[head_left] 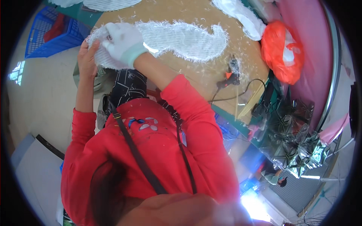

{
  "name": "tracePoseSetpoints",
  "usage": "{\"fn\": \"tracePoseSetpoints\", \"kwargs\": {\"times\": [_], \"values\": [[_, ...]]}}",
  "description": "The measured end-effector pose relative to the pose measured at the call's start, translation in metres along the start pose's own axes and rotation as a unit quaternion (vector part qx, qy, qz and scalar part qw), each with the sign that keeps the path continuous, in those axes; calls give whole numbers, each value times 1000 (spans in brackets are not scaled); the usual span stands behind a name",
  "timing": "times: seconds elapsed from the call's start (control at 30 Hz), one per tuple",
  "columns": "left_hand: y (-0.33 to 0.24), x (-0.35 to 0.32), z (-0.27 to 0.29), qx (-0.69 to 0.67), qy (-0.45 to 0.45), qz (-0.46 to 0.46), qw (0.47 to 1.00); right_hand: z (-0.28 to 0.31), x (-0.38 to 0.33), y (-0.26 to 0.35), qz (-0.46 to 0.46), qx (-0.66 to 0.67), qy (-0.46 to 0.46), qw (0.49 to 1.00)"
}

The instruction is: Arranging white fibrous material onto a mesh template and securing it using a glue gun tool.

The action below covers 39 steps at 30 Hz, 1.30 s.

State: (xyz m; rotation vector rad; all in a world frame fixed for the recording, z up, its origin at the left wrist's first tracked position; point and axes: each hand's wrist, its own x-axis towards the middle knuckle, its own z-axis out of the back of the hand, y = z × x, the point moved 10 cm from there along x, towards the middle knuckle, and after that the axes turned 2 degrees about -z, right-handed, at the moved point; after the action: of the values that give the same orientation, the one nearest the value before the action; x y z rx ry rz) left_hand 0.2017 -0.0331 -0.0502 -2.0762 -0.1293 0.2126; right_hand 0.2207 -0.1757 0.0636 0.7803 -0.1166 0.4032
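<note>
- The right hand, in a white glove with a pale green cuff, lies curled over the near end of the mesh piece, fingers closed down on its fringed edge.
- The left hand, bare, is just beside it on the left, fingers bent and pinching the same end of the mesh from the edge and underside.
- Both hands touch the mesh; its near end is lifted between them, and the rest stretches away to the right of the gloved hand, flat on the table.
- The mesh is white, long and wavy in outline, with a frayed, feathery border all round.
- Both forearms come out of red sleeves, pushed up short of the wrists.
- Well to the right of the hands, past the far end of the mesh, a glue gun lies on the table with its black cord trailing off.
- Farther right still sits an orange bag.
- To the left of the hands, off the table, stands a blue crate.
- Beyond the hands, at the far table edge, more white pieces lie.
</note>
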Motion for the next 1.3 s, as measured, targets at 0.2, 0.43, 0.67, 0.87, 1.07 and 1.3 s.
{"fn": "tracePoseSetpoints", "kwargs": {"times": [0.2, 0.43, 0.67, 0.87, 1.07, 1.3], "values": [[-11, -5, -6, -2, 11, 0, 1000, 101, -37, -33, 21, -71, -110, 991], [-17, -18, -12, -22, 9, 31, 999, 214, -68, -191, -266, -259, -84, 925], [-17, -42, -5, 40, 8, 68, 997, 212, -79, -242, -378, -230, 28, 896], [-1, -46, 19, 95, -17, 90, 991, 212, -75, -245, -406, -251, 57, 877], [-9, -41, 8, 64, -28, 55, 996, 218, -75, -271, -402, -230, 58, 884], [-23, -35, 21, 92, -31, 1, 995, 181, -72, -242, -240, 241, 21, 940]]}}
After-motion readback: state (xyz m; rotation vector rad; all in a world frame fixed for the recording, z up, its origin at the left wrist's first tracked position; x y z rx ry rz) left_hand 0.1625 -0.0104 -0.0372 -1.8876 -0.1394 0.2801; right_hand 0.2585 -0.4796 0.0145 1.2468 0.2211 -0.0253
